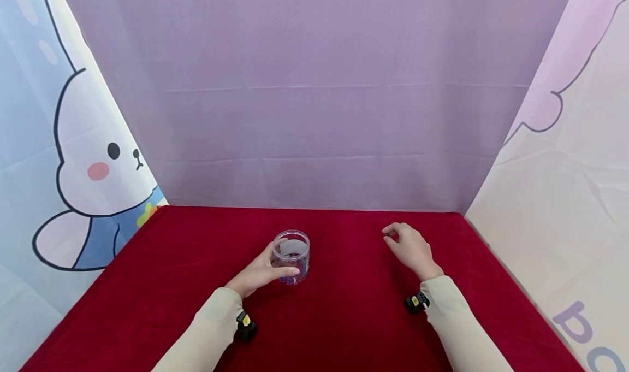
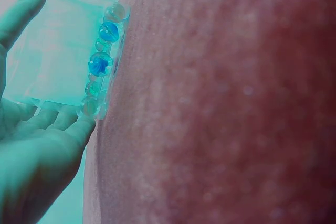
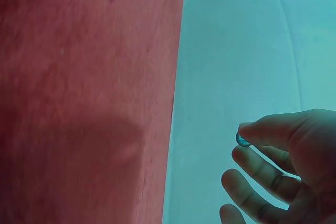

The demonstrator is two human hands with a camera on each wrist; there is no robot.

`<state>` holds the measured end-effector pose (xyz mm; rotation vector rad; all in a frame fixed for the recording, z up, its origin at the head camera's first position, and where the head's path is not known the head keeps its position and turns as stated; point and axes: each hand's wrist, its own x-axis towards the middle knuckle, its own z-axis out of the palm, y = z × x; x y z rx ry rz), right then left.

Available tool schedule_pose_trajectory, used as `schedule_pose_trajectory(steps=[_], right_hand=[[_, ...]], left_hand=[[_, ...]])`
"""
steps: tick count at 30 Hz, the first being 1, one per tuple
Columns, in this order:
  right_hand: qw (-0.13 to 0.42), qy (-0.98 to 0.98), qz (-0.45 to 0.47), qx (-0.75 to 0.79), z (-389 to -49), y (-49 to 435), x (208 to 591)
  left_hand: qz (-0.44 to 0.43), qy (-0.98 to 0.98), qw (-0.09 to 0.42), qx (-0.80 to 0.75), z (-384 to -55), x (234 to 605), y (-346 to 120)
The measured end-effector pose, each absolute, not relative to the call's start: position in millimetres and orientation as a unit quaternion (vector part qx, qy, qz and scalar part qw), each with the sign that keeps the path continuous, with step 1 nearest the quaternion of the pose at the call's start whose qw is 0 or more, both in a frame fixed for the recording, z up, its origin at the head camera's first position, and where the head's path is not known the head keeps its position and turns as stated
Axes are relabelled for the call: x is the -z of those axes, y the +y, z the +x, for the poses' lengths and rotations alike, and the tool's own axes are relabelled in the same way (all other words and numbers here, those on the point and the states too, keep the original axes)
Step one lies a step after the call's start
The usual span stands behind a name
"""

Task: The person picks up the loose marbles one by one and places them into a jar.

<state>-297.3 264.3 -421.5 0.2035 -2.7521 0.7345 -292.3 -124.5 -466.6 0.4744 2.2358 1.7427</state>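
Note:
A clear round open-topped jar is near the middle of the red cloth. My left hand grips it from the left, with the thumb on the near side and the other fingers around the far side. Several glass marbles, some with blue inside, lie along the jar's bottom in the left wrist view. The base is at or just over the cloth; which one I cannot tell. To the right, apart from the jar, my right hand is raised above the cloth. Its thumb and fingertip pinch a small glass marble.
A red cloth covers the table. Behind it hangs a plain purple curtain. Printed fabric walls stand on both sides, the left one with a cartoon rabbit. Each wrist wears a small black camera.

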Motion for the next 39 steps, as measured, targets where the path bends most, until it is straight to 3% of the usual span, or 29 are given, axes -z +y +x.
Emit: schedule_pose_trajectory(steps=[39], right_hand=[[0.153, -0.93, 0.148, -0.3, -295.6, 158.0, 411.2]], left_hand=[[0.161, 0.766, 0.14, -0.606, -294.4, 468.1, -124.6]])
